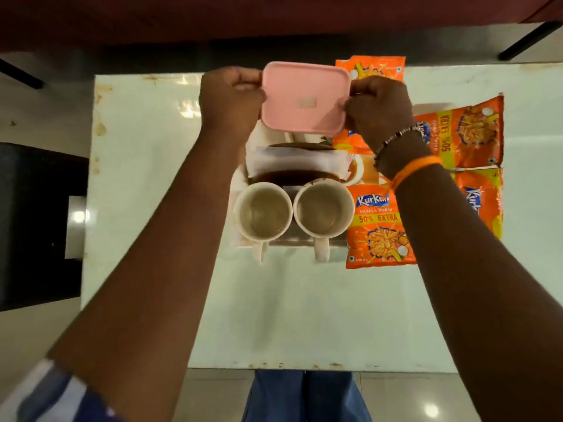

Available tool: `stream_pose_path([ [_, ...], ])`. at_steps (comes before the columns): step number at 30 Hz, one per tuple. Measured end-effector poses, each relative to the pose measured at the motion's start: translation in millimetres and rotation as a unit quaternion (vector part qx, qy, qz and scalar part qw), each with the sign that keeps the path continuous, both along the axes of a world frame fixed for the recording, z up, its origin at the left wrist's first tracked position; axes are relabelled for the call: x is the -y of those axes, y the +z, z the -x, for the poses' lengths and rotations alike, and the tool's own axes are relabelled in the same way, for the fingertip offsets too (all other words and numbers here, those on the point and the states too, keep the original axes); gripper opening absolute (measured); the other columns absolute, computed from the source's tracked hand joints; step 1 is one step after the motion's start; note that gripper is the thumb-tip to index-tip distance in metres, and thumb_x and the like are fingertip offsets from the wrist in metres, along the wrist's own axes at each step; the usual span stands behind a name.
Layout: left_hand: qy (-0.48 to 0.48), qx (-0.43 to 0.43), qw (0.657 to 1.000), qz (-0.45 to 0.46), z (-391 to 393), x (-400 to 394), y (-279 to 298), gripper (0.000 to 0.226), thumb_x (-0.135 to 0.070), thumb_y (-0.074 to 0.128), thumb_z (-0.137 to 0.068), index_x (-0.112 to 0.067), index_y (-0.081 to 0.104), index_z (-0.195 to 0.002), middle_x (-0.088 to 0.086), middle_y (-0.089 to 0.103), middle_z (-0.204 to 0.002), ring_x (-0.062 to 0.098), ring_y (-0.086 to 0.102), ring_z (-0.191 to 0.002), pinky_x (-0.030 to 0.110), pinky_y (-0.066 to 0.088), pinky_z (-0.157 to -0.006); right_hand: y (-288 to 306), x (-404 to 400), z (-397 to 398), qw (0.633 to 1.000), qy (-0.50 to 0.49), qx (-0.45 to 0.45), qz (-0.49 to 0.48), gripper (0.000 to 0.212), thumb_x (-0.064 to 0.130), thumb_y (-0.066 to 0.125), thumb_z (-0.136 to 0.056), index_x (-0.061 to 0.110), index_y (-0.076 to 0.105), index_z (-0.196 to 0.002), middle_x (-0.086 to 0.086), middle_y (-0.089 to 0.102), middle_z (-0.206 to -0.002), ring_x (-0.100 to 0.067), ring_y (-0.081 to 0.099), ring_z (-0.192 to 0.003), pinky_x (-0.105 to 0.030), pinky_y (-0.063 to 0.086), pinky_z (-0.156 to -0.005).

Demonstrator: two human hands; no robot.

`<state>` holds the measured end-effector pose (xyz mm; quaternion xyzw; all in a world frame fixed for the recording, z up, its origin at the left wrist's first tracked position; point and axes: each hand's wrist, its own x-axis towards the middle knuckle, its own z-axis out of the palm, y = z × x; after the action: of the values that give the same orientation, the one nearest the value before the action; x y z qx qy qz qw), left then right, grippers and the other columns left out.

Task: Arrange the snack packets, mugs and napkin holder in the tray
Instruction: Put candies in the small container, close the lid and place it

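Pink plastic box [305, 99] is held above the far end of the white bench [158, 190], the left hand [230, 99] clamped on its left edge and the right hand [379, 109] on its right. Below it stands the napkin holder [297, 166] with white napkins, and two cream mugs [262, 213] sit touching side by side nearer the person. Orange snack packets [377, 226] lie to the right of them.

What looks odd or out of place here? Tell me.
Both hands, left hand and right hand, hold a pink lidded box above the napkin holder; the task names no such box. Brownish stains mark the table along its left edge.
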<state>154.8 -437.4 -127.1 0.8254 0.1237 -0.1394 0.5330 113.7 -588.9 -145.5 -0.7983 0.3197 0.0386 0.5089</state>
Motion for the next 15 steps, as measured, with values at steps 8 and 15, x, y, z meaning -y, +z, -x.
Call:
stream_pose_path([
  [8,-0.035,-0.061,0.996,-0.049,4,-5,-51,0.036,0.011,0.052,-0.079,-0.001,0.064,-0.111,0.018,0.067,-0.111,0.029,0.065,-0.102,0.044,0.057,-0.083,-46,3,-9,0.997,0.033,-0.061,0.045,0.028,0.005,0.06,-0.079,0.006,0.068,-0.106,-0.017,0.069,-0.111,-0.032,0.064,-0.104,-0.041,0.05,-0.096],
  [15,-0.042,-0.053,0.996,-0.062,3,-9,-62,0.044,0.011,0.046,-0.077,-0.004,0.062,-0.116,0.015,0.068,-0.113,0.024,0.066,-0.102,0.042,0.055,-0.088,-57,-2,-8,0.992,0.046,-0.074,0.086,0.028,0.007,0.057,-0.082,0.007,0.067,-0.109,-0.015,0.068,-0.115,-0.028,0.06,-0.11,-0.027,0.047,-0.092],
])
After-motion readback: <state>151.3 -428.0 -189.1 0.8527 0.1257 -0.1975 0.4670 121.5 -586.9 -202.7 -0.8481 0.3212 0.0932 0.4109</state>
